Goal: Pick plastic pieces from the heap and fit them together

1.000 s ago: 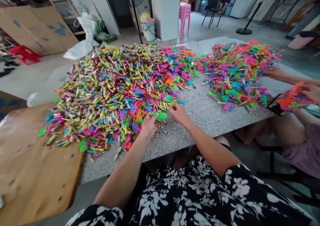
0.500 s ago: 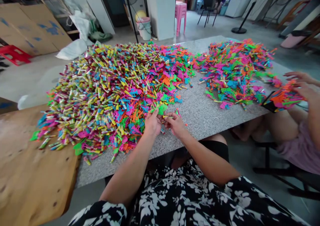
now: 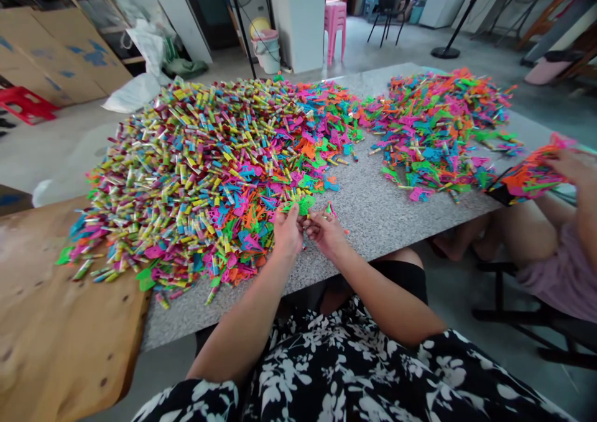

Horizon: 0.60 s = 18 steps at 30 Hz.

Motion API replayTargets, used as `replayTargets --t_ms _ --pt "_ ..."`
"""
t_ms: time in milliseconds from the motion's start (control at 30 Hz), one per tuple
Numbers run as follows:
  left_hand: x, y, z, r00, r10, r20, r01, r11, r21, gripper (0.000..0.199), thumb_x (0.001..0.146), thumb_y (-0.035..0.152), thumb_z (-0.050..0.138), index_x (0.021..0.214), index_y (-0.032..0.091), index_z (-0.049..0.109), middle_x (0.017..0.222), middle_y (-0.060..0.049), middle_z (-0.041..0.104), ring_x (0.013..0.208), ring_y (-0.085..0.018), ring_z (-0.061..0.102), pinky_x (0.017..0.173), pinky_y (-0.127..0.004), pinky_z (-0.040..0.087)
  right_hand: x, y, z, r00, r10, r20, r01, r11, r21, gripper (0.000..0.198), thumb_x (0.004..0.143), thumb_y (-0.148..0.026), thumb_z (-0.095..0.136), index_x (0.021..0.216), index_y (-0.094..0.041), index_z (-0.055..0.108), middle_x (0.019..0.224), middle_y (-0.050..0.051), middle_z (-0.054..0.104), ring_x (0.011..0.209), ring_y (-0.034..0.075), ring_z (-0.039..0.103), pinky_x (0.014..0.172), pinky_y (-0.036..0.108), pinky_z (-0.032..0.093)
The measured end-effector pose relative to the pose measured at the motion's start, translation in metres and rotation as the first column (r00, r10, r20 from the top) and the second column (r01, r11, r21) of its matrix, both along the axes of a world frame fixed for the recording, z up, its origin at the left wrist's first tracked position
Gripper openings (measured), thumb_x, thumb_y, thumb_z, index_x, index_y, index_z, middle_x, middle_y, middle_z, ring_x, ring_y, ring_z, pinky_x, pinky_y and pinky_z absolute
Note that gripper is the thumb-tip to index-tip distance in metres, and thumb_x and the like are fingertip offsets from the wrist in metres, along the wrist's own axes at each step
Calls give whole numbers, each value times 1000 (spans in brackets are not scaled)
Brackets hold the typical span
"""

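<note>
My left hand [image 3: 288, 230] is closed, thumb up, at the near edge of a big heap of small coloured pieces. My right hand [image 3: 328, 233] is closed in a pinch, and its fingertips meet those of my left hand. Whatever lies between the fingers is too small and covered to make out. Just beyond my left thumb is a bright green plastic piece [image 3: 304, 205]. A pink piece [image 3: 330, 209] shows behind my right fingers. The heap of small tubes with yellow, pink and blue wrapping [image 3: 186, 142] spreads to the left, mixed with flat plastic pieces [image 3: 252, 223].
The heaps lie on a speckled grey tabletop [image 3: 373, 223]. Another heap of plastic pieces [image 3: 433, 130] lies to the right. There a co-worker's hand [image 3: 573, 164] is at a dark container [image 3: 501, 192] full of pieces. A wooden board [image 3: 65, 322] adjoins on the left.
My left hand has moved slightly right, closer against my right fingers. The small yellow tube seen at my right fingertips is now mostly covered. The co-worker's hands have shifted at the container.
</note>
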State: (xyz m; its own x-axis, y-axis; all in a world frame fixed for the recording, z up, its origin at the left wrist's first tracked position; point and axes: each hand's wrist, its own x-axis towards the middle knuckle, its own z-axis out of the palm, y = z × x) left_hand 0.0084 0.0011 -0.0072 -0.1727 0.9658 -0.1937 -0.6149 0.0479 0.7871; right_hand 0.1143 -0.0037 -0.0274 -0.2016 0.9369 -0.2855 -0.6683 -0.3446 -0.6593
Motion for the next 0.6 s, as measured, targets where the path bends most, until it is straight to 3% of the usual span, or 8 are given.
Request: replayTargets --t_ms 167,300,467,600 --pt "4 -3 -7 997 79 -1 -79 997 19 52 72 45 95 98 25 55 68 8 61 54 -10 60 52 -21 45 1 0 9 999 -8 -49 -1 984 -177 13 84 -25 79 87 -18 68 69 2 75 48 11 62 41 19 48" --pt "3 -3 -7 999 40 4 -40 999 11 50 74 47 94 95 24 55 69 7 62 56 -11 61 51 -22 45 2 0 17 998 -36 -44 26 979 -202 5 87 -21 73 86 -17 69 67 2 74 48 11 62 41 18 47" --pt "4 -3 -9 987 82 -137 -63 988 140 49 75 44 94 96 24 55 73 7 62 64 -10 63 59 -21 50 5 2 27 996 -91 5 90 966 -241 10 90 -17 68 81 -19 64 63 2 72 45 11 60 38 18 44" --pt "18 -3 -17 984 69 -162 -49 991 127 49 77 44 93 100 25 55 77 7 64 69 -10 65 68 -23 54 12 1 27 987 -151 -46 125 925 -359 13 93 -13 61 81 -18 63 58 -1 67 42 9 55 38 16 43"
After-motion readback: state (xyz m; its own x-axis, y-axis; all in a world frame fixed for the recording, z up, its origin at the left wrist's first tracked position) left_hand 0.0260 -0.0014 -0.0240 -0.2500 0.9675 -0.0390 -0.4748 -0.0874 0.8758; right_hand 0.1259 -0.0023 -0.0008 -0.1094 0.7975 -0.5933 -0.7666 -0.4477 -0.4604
